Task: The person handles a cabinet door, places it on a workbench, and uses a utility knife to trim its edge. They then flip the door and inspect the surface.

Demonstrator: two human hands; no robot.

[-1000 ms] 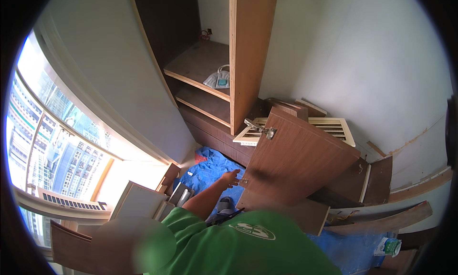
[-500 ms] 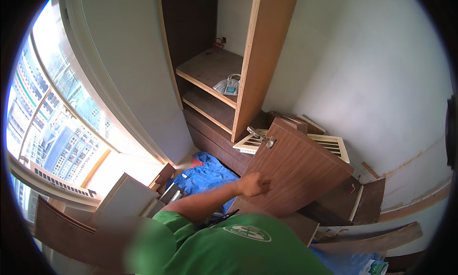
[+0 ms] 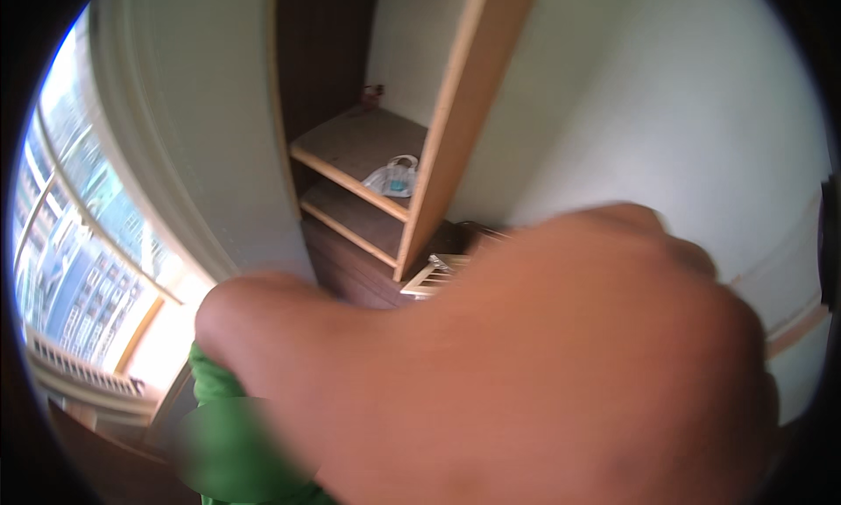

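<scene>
A bare forearm and hand fill the lower half of the view, very close to the camera and blurred. It looks like my left hand [image 3: 653, 330], coming from a green sleeve [image 3: 219, 417] at the lower left and reaching across to the right. Its fingers cannot be made out, and nothing is seen in it. My right hand is out of view. Behind the arm stands an open wooden wardrobe with a shelf [image 3: 350, 146], on which a small clear bag holding something teal [image 3: 396, 176] lies.
A tall light wooden side panel [image 3: 455, 128] rises beside the shelves. A corner of a white slatted panel [image 3: 435, 275] shows below it. A big window [image 3: 79, 242] curves along the left, and a white wall [image 3: 666, 93] is at the right.
The arm that was stretched down toward the brown board on the floor has come up close to the camera and now hides the floor, the board and the blue cloth.
</scene>
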